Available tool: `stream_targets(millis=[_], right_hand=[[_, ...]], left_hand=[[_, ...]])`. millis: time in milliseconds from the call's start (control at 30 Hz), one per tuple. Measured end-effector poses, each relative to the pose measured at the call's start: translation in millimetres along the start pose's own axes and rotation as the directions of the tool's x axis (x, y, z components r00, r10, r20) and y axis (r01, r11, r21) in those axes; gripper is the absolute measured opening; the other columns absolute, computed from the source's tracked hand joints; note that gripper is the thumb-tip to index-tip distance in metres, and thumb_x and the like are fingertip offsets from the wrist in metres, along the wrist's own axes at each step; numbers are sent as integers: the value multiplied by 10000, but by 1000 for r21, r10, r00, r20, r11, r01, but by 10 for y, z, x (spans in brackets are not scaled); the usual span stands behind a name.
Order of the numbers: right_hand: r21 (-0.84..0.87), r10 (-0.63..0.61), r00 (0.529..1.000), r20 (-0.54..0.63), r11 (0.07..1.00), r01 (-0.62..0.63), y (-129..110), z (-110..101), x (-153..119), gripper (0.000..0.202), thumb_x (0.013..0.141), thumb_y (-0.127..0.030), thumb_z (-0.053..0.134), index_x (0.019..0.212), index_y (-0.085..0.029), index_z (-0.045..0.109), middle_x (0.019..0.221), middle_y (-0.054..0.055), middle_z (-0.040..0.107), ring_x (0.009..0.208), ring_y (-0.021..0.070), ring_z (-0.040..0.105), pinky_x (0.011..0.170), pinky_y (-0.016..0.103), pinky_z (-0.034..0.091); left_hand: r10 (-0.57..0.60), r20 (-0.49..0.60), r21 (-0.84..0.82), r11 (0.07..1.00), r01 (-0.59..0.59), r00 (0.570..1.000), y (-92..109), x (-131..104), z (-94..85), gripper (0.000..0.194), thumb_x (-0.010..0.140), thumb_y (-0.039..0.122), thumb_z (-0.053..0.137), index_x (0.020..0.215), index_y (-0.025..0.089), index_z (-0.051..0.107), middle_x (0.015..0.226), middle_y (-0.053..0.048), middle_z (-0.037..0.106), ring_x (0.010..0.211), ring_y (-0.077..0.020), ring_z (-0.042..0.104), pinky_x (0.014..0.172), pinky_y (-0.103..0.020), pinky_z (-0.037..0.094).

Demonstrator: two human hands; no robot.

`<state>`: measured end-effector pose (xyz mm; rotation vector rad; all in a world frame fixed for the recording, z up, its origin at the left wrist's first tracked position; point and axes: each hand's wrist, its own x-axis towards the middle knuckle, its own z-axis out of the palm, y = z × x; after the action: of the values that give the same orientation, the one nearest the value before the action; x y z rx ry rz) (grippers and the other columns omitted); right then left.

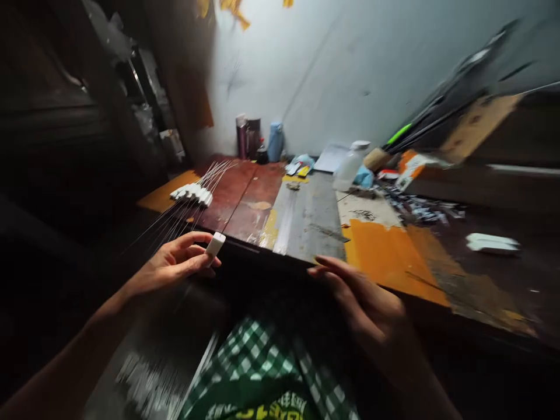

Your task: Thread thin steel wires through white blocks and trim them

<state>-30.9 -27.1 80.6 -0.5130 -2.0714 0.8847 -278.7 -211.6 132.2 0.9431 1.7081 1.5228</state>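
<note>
A small white block [215, 244] sits pinched between the thumb and fingers of the left hand [177, 262], at the near edge of the workbench [306, 227]. The right hand [359, 297] lies slack and empty, fingers loosely extended, just right of that edge. Farther along the workbench, a row of white blocks on thin wires [192, 193]; beyond, a plastic bottle [350, 164].
</note>
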Motion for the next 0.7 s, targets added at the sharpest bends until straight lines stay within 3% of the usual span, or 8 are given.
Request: stream_targets(millis=[100, 167, 300, 433, 500, 567, 633, 700], right_hand=[[4, 223, 969, 104, 974, -225, 136, -45, -430, 274, 889, -425, 534, 1097, -289, 649, 951, 52, 738, 844, 225, 707, 802, 318, 571], [-12, 322, 924, 207, 945, -327, 329, 13, -697, 282, 868, -445, 556, 1089, -303, 659, 977, 46, 744, 824, 234, 722, 788, 310, 591], [-68, 410, 843, 347, 908, -413, 748, 228, -1139, 311, 840, -462, 574, 1081, -294, 678, 1001, 32, 747, 849, 246, 726, 781, 290, 605], [-105, 428, 779, 458, 897, -430, 964, 460, -1415, 332, 840, -443, 577, 1101, -265, 679, 989, 36, 751, 890, 255, 717, 827, 295, 588], [-117, 421, 765, 488, 900, -421, 997, 579, -1482, 333, 851, -435, 564, 1111, -258, 674, 992, 46, 749, 898, 256, 715, 843, 306, 581], [-141, 417, 746, 519, 903, -406, 991, 696, -1498, 336, 863, -423, 552, 1132, -254, 661, 1017, 57, 742, 912, 255, 710, 851, 318, 577], [-165, 418, 719, 555, 903, -397, 936, 805, -1457, 338, 874, -407, 544, 1155, -250, 648, 1056, 67, 728, 941, 258, 700, 858, 330, 571], [-164, 423, 691, 587, 897, -410, 817, 911, -1346, 335, 886, -400, 536, 1163, -246, 644, 1065, 74, 724, 956, 261, 692, 856, 338, 565]], left_hand=[[-158, 14, 120, 981, 155, 987, -59, -498, -267, 332, 732, 257, 713, 1050, 169, 687, 885, -71, 747, 855, -269, 675, 776, -354, 515], [-285, 15, 208, 938, 276, 958, -333, -832, -435, 296, 750, 255, 692, 1037, 187, 710, 921, -66, 739, 885, -276, 659, 790, -342, 502], [-475, -64, 230, 848, 477, 877, -1386, -1459, -840, 198, 742, 287, 690, 914, 202, 743, 909, -30, 722, 867, -248, 631, 752, -274, 470], [-628, -256, 92, 741, 665, 735, -2591, -1960, -1120, 284, 622, 331, 779, 836, 156, 711, 774, 3, 692, 835, -231, 618, 773, -274, 441], [-677, -297, 53, 692, 720, 673, -3045, -2120, -1112, 258, 646, 318, 774, 818, 146, 692, 758, 11, 676, 847, -227, 622, 797, -295, 443], [-726, -315, 25, 638, 770, 611, -3356, -2209, -1014, 186, 749, 292, 712, 845, 138, 671, 814, -3, 672, 851, -213, 630, 823, -347, 463], [-763, -320, 6, 592, 806, 562, -3521, -2232, -866, 183, 847, 293, 621, 932, 135, 655, 937, -31, 665, 864, -209, 632, 828, -409, 494], [-776, -323, -2, 573, 820, 541, -3537, -2196, -712, 223, 877, 298, 584, 1032, 147, 635, 1047, -52, 643, 906, -220, 627, 831, -438, 511]])
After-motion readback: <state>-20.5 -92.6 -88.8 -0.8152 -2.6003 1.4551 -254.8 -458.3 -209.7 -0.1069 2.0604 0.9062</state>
